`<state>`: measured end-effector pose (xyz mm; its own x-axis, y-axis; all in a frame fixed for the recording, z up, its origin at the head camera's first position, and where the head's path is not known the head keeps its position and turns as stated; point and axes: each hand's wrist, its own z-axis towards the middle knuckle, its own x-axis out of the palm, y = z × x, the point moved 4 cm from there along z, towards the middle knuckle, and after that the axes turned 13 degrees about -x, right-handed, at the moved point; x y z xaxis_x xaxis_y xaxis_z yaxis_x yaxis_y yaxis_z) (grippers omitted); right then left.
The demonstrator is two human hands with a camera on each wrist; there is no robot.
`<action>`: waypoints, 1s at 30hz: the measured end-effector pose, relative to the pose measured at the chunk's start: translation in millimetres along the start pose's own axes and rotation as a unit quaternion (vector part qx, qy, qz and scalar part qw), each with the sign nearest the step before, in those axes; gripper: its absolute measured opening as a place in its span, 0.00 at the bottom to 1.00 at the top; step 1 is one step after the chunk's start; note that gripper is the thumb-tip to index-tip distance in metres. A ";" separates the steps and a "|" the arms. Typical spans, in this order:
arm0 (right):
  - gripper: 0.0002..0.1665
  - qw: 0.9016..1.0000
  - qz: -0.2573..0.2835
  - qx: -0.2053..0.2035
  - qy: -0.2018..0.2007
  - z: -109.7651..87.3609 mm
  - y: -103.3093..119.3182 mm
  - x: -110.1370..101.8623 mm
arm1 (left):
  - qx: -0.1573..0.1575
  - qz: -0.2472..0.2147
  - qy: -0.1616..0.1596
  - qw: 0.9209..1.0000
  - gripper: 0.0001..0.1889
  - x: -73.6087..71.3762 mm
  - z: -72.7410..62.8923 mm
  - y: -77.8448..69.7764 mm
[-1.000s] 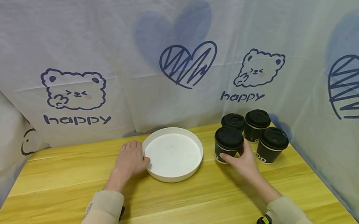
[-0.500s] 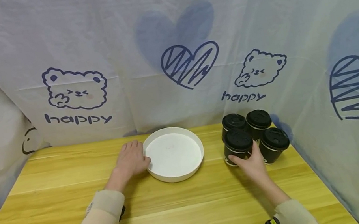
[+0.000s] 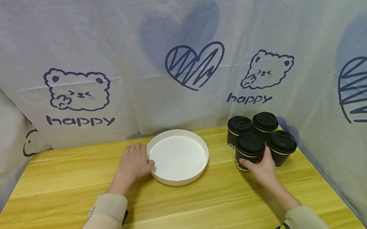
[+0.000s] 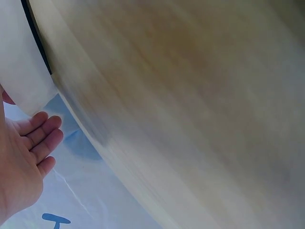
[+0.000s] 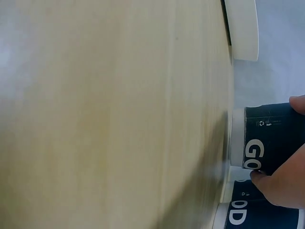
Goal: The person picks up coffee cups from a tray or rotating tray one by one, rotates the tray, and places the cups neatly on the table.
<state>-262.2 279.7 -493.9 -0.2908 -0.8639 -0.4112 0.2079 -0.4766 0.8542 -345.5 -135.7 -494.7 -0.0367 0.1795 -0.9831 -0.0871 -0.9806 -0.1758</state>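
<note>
My right hand point(image 3: 263, 166) grips a black paper coffee cup point(image 3: 250, 156) with a black lid, thumb on its near side and a finger at its right. White letters "GO" show on this cup in the right wrist view. It stands upright at the front of a cluster with three more lidded cups, its lid overlapping theirs in the head view. My left hand point(image 3: 134, 162) holds the left rim of a round white tray point(image 3: 182, 182), its thumb over the rim and the other fingers alongside the outer wall. The tray's inside shows only its white bottom.
Behind the held cup are a back-left cup point(image 3: 238, 124), a back-right cup point(image 3: 265, 121) and a right-hand cup point(image 3: 282, 142). The wooden table point(image 3: 189, 228) meets a printed white curtain point(image 3: 150, 95) at the back and sides.
My right hand has carried the cup rightward and slightly toward me, close in front of the other cups. My left hand and the tray have stayed in place.
</note>
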 end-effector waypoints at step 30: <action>0.59 0.999 -0.021 0.034 0.008 -0.7 -9.9 -8.2 | -0.001 -0.006 0.008 1.000 0.32 -4.5 -2.9 -2.9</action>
<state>-261.3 291.4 -499.2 -0.2822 -0.8467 -0.4512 0.1320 -0.5001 0.8559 -342.1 -134.0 -489.9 -0.0198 0.1905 -0.9815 -0.0846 -0.9785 -0.1882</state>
